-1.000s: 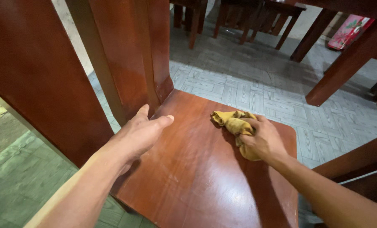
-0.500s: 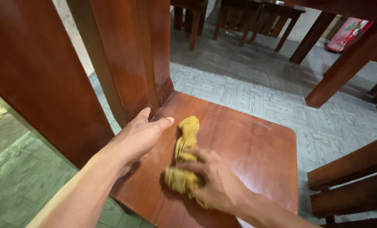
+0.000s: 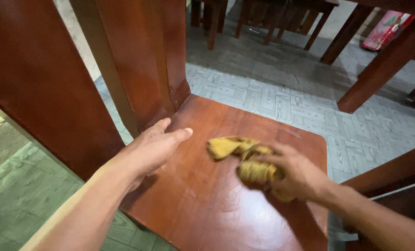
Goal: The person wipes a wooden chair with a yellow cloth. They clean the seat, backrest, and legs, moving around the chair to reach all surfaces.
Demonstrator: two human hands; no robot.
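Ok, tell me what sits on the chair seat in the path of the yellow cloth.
Nothing visible does. The right hand grips the yellow cloth on the chair seat, which lies bare around it. The left hand rests at the seat's left edge, apart from the cloth.

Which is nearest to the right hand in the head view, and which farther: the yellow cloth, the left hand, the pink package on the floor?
1. yellow cloth: in the grip of the right hand, on the chair seat.
2. left hand: to the left, at the seat's back edge.
3. pink package: far away, on the floor at upper right.
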